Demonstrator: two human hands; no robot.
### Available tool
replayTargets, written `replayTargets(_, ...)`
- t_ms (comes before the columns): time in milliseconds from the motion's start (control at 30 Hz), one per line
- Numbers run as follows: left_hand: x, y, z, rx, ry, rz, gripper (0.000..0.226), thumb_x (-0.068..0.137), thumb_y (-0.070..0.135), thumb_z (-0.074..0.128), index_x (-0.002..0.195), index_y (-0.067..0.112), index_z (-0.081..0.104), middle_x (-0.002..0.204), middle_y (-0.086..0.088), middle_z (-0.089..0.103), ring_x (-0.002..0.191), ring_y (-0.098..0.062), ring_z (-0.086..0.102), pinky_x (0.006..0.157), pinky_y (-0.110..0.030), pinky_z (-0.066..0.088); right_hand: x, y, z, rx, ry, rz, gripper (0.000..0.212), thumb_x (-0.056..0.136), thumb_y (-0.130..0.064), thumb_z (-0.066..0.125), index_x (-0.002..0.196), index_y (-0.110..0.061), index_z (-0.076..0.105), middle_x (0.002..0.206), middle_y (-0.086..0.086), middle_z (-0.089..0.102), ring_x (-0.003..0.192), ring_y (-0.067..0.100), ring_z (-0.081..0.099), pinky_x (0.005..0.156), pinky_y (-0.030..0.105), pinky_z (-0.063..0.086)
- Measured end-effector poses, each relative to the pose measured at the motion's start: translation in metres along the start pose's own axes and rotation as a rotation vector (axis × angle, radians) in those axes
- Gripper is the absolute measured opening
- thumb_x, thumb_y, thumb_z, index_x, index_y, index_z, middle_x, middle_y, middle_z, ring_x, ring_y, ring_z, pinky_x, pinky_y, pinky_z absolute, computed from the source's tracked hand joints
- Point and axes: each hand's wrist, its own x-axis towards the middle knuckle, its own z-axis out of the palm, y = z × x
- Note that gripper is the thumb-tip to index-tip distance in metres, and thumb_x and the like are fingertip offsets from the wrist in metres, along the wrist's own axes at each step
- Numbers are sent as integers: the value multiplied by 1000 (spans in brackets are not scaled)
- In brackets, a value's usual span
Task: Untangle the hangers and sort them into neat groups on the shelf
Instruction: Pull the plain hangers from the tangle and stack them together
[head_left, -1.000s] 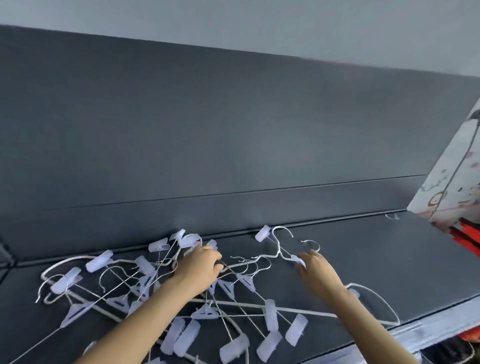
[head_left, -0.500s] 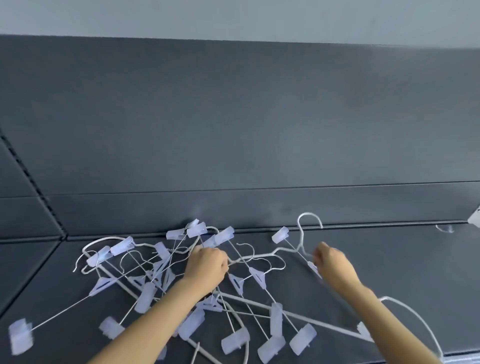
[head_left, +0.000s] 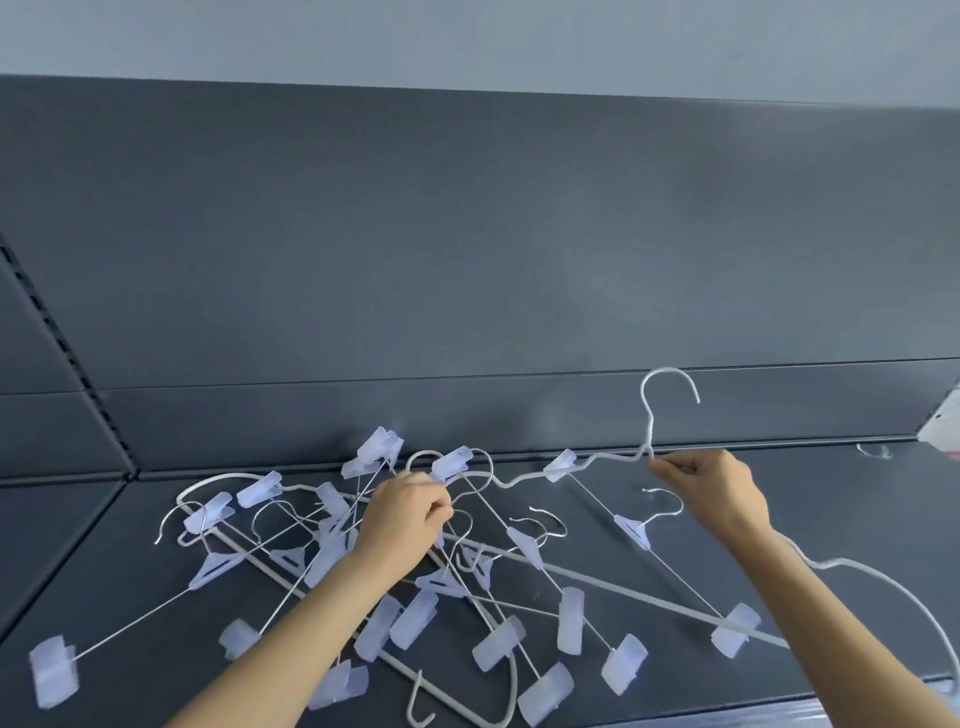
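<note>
The dark grey shelf (head_left: 857, 519) carries a tangled pile of clip hangers (head_left: 506, 642). The left hand (head_left: 408, 517) grips wires inside the pile. The right hand (head_left: 714, 488) pinches the neck of a white coated hanger (head_left: 648, 426), held raised with one arm running into the tangle. No sorted groups are visible, so the task is judged to be at an early stage. Interlocked hooks and clips obstruct extraction.

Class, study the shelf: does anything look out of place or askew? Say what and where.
Yes: the clip hangers lie in a crisscrossed heap on the shelf, hooks and bars interlocked. The left hand grips hooks in it; the right hand pinches one white hanger, raised and tilted.
</note>
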Motion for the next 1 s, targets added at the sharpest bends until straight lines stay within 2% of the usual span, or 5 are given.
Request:
replayTargets(167,-2,-3,3,102,-33,42,19,90,18,53,88,10,70,96,-1,64,96,-18,52,95,-31,38,-3,7,4,61,-7,6,19,83,-30,61,65,-30,68,47,-13,56,53,14,43,51,27,32)
replayTargets(300,-9,-10,5,21,5,31,15,88,17,57,94,8,68,112,0,57,112,-17,47,94,-25,37,-6,20,14,27,20,33,18,84,-32,61,72,-23,71,75,12,68,64,26,51,56,29,36)
replayTargets(500,-28,-32,-6,74,9,-127,22,88,25,58,107,14,56,112,2,56,110,-14,48,93,-25,40,-4,31,24,58,54,25,20,84,-18,63,66,-12,69,46,7,46,46,21,35,50,29,33)
replayTargets(867,-31,-29,4,216,-36,-169,45,88,43,50,126,19,49,134,2,43,124,-19,36,103,-31,30,-14,10,24,276,-23,16,13,83,-31,64,80,-21,72,88,5,70,85,25,60,67,31,41)
replayTargets(1000,-27,-30,6,210,-94,-148,32,88,42,50,113,23,60,132,7,46,125,-16,35,102,-32,26,-19,2,13,356,-54,15,21,85,-22,62,87,-4,73,81,10,66,56,2,53,49,14,35)
